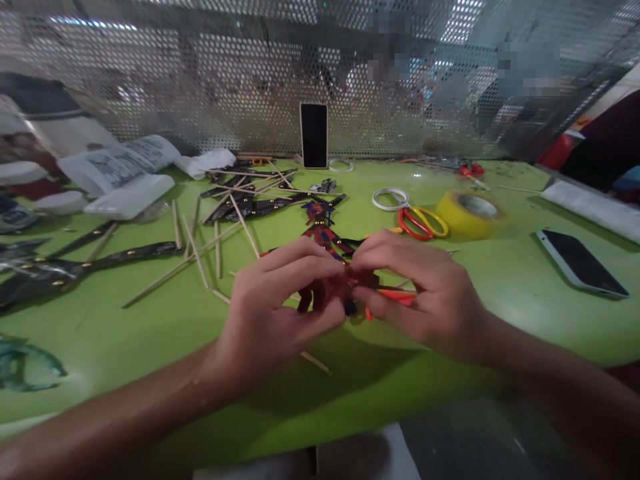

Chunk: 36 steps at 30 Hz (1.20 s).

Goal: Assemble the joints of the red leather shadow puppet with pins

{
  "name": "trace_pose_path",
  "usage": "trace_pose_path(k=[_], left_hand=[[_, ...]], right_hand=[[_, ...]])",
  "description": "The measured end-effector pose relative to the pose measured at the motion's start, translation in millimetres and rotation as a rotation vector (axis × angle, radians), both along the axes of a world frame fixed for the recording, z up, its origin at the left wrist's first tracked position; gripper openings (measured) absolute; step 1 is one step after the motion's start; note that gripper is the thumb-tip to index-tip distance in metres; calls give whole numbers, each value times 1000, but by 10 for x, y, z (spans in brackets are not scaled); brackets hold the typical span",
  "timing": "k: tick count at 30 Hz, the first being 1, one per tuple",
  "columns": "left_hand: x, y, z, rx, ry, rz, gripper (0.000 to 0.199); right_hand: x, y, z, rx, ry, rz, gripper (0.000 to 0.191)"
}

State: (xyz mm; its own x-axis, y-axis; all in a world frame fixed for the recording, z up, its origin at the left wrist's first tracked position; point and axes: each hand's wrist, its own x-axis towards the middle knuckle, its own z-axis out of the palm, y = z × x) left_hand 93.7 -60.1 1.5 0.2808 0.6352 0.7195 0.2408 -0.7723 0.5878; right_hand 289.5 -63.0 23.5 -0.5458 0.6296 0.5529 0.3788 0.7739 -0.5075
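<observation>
My left hand is closed in a pinch on the lower part of a red and dark blue jointed paper figure. Opposite it, my right hand pinches the same part, fingertips close to those of the left. The figure's upper end lies on the green table beyond my fingers; its held part is mostly hidden. A bright orange-red piece shows beneath the right hand. Near the left hand lie loose wooden sticks, and behind them a pile of black jointed pieces with gold fasteners.
More black jointed pieces lie at left, near white packets. Behind the right hand are scissors with red and yellow handles, a white tape ring and yellow tape. One phone lies right; another leans against perforated metal.
</observation>
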Motion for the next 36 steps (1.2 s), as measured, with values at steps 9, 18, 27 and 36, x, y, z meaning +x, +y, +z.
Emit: trace_pose_path(k=[9,18,27,36], left_hand=[[39,-8,-54,-189,-93,-95,17],[-402,267,236,-288,747,-462,16],[-233,218,129,-258,1033,-595,10],[-230,207,140,-412,416,-381,15]], right_hand=[[-75,-45,-47,-144,205,-15,10],[158,166,59,-99,-161,48,9],[151,170,81,-292,-314,244,15],[159,87,158,-324,-169,213,17]])
